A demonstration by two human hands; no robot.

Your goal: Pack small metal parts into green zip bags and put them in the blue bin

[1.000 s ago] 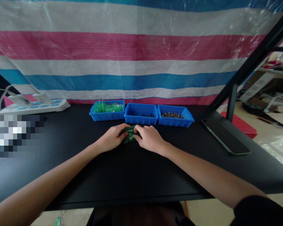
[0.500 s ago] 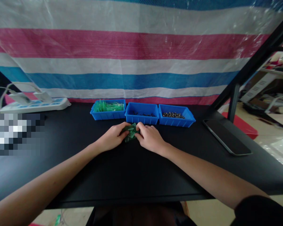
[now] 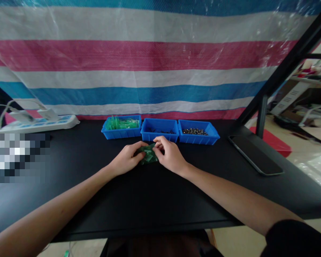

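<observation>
Between my hands is a small green plastic bag (image 3: 149, 156) with pale pieces showing through it, just above or on the black table. My left hand (image 3: 128, 157) grips the bag's left side between thumb and fingers. At the opposite edge, my right hand (image 3: 169, 153) is closed with thumb and forefinger pinched at the bag's upper right. Behind them stand three blue bins: the left bin (image 3: 120, 134) holds green bags and pale pieces, the middle bin (image 3: 159, 136) small dark parts, the right bin (image 3: 199, 139) shiny metal parts.
A white power strip (image 3: 40, 125) with plugs lies at the back left. To the right rests a dark phone (image 3: 255, 155) on the black table (image 3: 155, 203). A striped tarp (image 3: 149, 53) hangs behind, and a black frame bar (image 3: 260, 116) stands at the right.
The bag now lies flatter and more of it shows between my hands. My right fingers have lifted and shifted along its edge. The view has tilted slightly.
</observation>
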